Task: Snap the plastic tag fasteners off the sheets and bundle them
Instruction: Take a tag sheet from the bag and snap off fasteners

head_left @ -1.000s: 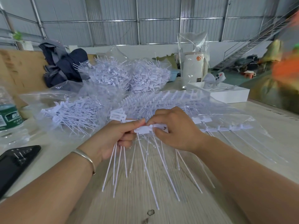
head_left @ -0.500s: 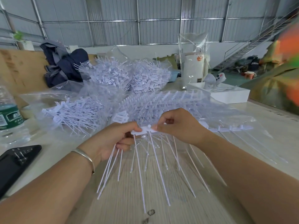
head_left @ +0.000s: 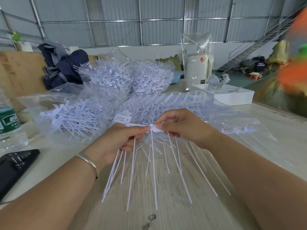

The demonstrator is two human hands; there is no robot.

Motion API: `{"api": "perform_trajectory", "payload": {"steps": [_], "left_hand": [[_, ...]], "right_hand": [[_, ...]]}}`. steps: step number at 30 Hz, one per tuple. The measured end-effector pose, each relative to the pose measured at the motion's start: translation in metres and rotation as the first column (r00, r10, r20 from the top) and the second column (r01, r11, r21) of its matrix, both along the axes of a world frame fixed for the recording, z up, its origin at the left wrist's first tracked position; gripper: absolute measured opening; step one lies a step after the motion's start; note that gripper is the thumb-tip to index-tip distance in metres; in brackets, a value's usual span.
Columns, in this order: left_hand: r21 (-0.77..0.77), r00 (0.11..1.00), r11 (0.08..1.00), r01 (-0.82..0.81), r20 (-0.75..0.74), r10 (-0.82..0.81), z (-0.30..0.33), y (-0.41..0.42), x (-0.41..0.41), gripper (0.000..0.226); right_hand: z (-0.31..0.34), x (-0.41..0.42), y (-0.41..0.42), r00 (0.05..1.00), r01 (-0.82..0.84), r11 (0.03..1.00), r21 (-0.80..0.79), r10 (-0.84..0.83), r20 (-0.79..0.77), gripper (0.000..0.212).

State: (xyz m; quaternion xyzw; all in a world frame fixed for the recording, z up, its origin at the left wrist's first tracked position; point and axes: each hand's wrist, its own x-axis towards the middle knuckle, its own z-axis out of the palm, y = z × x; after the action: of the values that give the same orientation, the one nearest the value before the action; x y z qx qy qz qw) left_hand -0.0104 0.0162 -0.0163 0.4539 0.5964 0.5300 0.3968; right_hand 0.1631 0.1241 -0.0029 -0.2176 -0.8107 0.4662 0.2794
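Observation:
A white sheet of tag fasteners [head_left: 156, 128] is held above the wooden table [head_left: 166, 213], its thin tails hanging down. My left hand [head_left: 119, 140] pinches the sheet's left end and also holds a few loose fasteners [head_left: 123, 165] whose tails fan out below it. My right hand [head_left: 187, 127] grips the sheet's right part with thumb and fingers. Behind the hands lies a stack of whole fastener sheets [head_left: 166, 103] on clear plastic. A loose strip [head_left: 237, 130] rests to the right.
Clear bags of separated fasteners sit at left [head_left: 74, 117] and at the back [head_left: 126, 77]. A water bottle [head_left: 10, 123] and a black phone [head_left: 15, 165] lie at far left. A white box [head_left: 232, 95] and a dark jacket [head_left: 61, 67] stand further back.
Both hands have lifted the sheet a little and the right hand has slid along it. The hanging tails have swung and spread.

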Motion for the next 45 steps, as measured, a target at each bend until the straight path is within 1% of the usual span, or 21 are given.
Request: {"api": "perform_trajectory", "payload": {"steps": [7, 9, 11, 12, 16, 18, 20, 22, 23, 25, 26, 28, 29, 30, 31, 34, 36, 39, 41, 43, 45], "left_hand": [[0.030, 0.998, 0.997, 0.068, -0.004, -0.067, 0.005, -0.001, -0.003, 0.030], [0.004, 0.991, 0.994, 0.113, -0.073, -0.112, 0.007, -0.003, -0.003, 0.031], [-0.050, 0.972, 0.988, 0.145, -0.178, -0.152, 0.006, -0.006, -0.001, 0.036], [-0.067, 0.966, 0.986, 0.150, -0.204, -0.161, 0.005, -0.007, 0.000, 0.034], [-0.089, 0.963, 0.983, 0.158, -0.204, -0.174, 0.005, -0.006, 0.000, 0.035], [-0.110, 0.949, 0.982, 0.155, -0.259, -0.179, 0.006, -0.006, 0.001, 0.038], [-0.094, 0.939, 0.987, 0.132, -0.307, -0.155, 0.004, -0.004, 0.005, 0.041], [-0.035, 0.946, 0.999, 0.014, -0.323, -0.024, 0.001, 0.000, 0.006, 0.041], [-0.001, 0.948, 0.999, -0.047, -0.316, 0.044, 0.000, 0.001, 0.004, 0.043], [0.047, 0.972, 0.996, -0.075, -0.217, 0.084, 0.000, 0.000, -0.001, 0.044], [0.056, 0.990, 0.997, -0.061, -0.127, 0.068, 0.001, 0.000, -0.003, 0.040], [0.062, 0.998, 0.998, -0.002, 0.059, -0.001, 0.004, -0.002, -0.006, 0.023], [0.066, 0.993, 0.997, 0.031, 0.110, -0.038, 0.005, -0.002, -0.005, 0.015], [0.074, 0.990, 0.996, 0.053, 0.128, -0.062, 0.004, -0.001, -0.004, 0.009], [0.080, 0.989, 0.995, 0.057, 0.135, -0.067, 0.003, -0.001, -0.003, 0.008], [0.073, 0.984, 0.997, -0.036, 0.178, 0.023, -0.001, 0.002, -0.001, 0.023], [0.062, 0.981, 0.996, -0.069, 0.183, 0.057, -0.001, 0.003, 0.000, 0.022], [0.030, 0.976, 0.997, -0.072, 0.208, 0.064, 0.000, 0.004, -0.001, 0.023], [-0.011, 0.974, 0.999, -0.043, 0.220, 0.045, 0.001, 0.003, 0.001, 0.022], [-0.053, 0.979, 0.999, -0.013, 0.204, 0.023, 0.000, 0.002, 0.004, 0.032], [-0.057, 0.985, 0.998, -0.006, 0.174, 0.016, -0.001, 0.002, 0.006, 0.041]], "right_hand": [[0.004, -0.002, 0.001, 0.999, -0.039, 0.996, -0.078, 0.036, -0.039, 0.007], [0.005, 0.000, 0.001, 0.998, -0.056, 0.997, -0.060, 0.056, -0.009, 0.003], [0.006, 0.002, 0.000, 0.996, -0.068, 0.997, -0.023, 0.069, 0.053, 0.005], [0.006, 0.003, -0.001, 0.994, -0.068, 0.998, -0.009, 0.068, 0.080, 0.005], [0.004, 0.001, -0.004, 0.998, -0.034, 0.999, 0.007, 0.033, 0.058, 0.009], [0.003, -0.002, -0.007, 0.998, -0.019, 0.999, 0.049, 0.016, 0.056, 0.010], [0.003, -0.004, -0.011, 0.998, -0.023, 0.996, 0.087, 0.017, 0.067, 0.015], [0.004, -0.004, -0.014, 0.998, -0.030, 0.993, 0.114, 0.024, 0.055, 0.023], [0.005, -0.003, -0.015, 0.999, -0.023, 0.991, 0.128, 0.019, 0.036, 0.026], [0.007, -0.002, -0.015, 0.999, 0.002, 0.990, 0.138, 0.003, -0.035, 0.021], [0.008, -0.002, -0.015, 0.997, 0.014, 0.990, 0.141, -0.004, -0.071, 0.017], [0.007, -0.003, -0.015, 0.994, 0.064, 0.978, 0.197, -0.045, -0.101, 0.020], [0.005, -0.004, -0.015, 0.992, 0.100, 0.964, 0.246, -0.079, -0.095, 0.016], [0.003, -0.005, -0.014, 0.990, 0.133, 0.946, 0.294, -0.112, -0.087, 0.012], [0.000, -0.005, -0.013, 0.987, 0.161, 0.925, 0.344, -0.144, -0.074, 0.014], [-0.005, -0.006, -0.012, 0.981, 0.154, 0.835, 0.528, -0.195, 0.023, 0.011], [-0.006, -0.006, -0.011, 0.970, 0.121, 0.754, 0.645, -0.228, 0.085, 0.009], [-0.006, -0.007, -0.013, 0.959, 0.091, 0.694, 0.714, -0.253, 0.124, 0.015], [-0.006, -0.007, -0.013, 0.951, 0.074, 0.665, 0.743, -0.271, 0.148, 0.019], [-0.005, -0.007, -0.012, 0.947, 0.059, 0.645, 0.762, -0.278, 0.161, 0.022], [-0.004, -0.006, -0.013, 0.947, 0.061, 0.650, 0.757, -0.278, 0.163, 0.026]]}}
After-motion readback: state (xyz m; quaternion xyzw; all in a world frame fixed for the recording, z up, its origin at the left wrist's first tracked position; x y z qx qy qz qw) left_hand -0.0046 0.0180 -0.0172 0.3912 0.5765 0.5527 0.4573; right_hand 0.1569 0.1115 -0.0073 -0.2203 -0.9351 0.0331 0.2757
